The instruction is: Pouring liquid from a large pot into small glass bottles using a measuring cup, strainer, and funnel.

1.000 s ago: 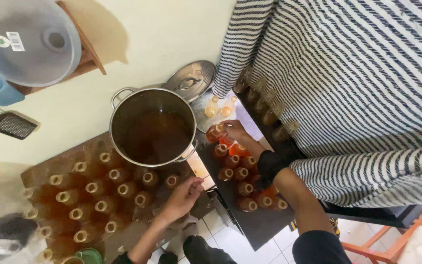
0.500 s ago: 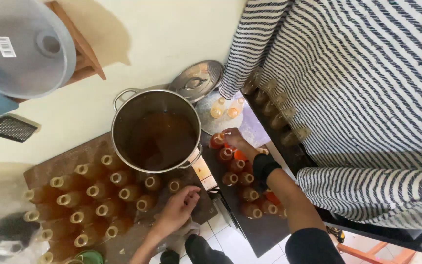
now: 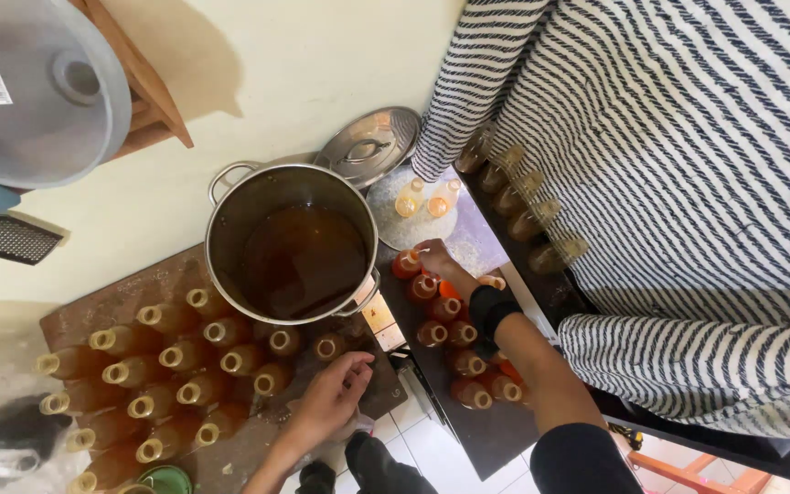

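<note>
Uncapped amber bottles crowd the brown board at eight o'clock of the steel stockpot. The left hand rests at six o'clock, fingers loosely curled, grasping nothing. At three o'clock the right hand pinches an orange-capped bottle among others on the dark tray.

Black wristband, dark right sleeve
</note>
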